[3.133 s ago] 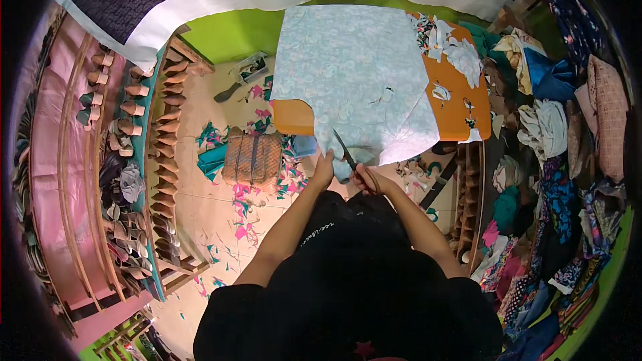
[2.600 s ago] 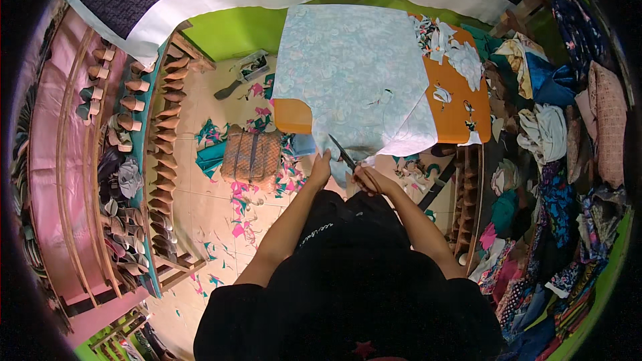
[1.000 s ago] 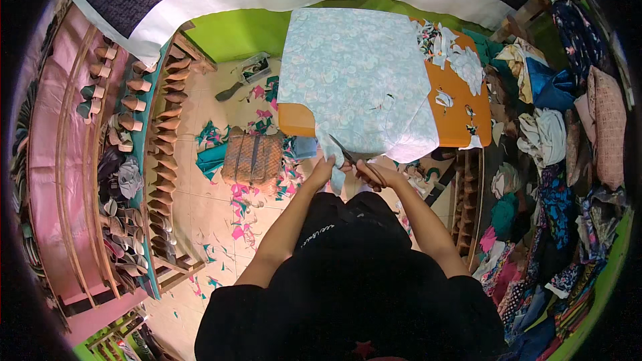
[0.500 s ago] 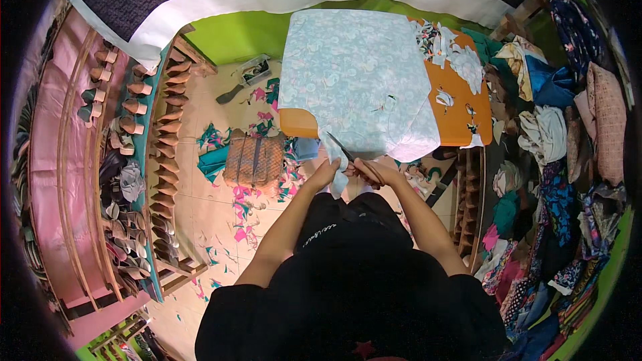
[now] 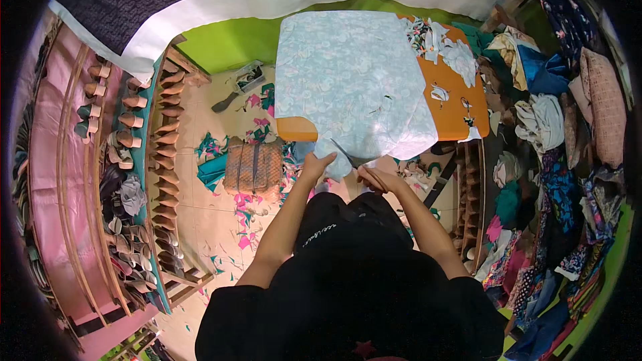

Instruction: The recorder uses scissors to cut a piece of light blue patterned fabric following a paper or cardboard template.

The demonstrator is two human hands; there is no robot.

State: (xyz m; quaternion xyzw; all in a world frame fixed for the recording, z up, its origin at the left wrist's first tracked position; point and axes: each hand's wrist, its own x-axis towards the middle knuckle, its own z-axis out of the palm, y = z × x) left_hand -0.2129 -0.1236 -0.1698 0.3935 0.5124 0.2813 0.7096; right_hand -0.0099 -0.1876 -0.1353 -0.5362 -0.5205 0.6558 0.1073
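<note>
A pale blue patterned fabric point(image 5: 354, 80) covers most of the orange table point(image 5: 451, 110) and hangs over its near edge. My left hand point(image 5: 317, 165) is closed on the fabric's near edge, thumb on top of a loose flap. In my right hand point(image 5: 373, 179) are scissors point(image 5: 344, 152) with dark blades, my fingers wrapped round their handles. The blades point up and left and lie at the fabric, just right of my left hand. How far the blades are spread is too small to tell.
Fabric scraps point(image 5: 458, 60) lie at the table's right. On the floor to the left are a brown woven bag point(image 5: 253, 166), pink and green offcuts and a clear box point(image 5: 249, 77). Shoe racks point(image 5: 160, 180) stand at the left; piled clothes point(image 5: 542, 127) line the right.
My left hand has shifted slightly left and up, with its fingers on a wider part of the fabric. The scissors and my right hand have moved a little to the right and down.
</note>
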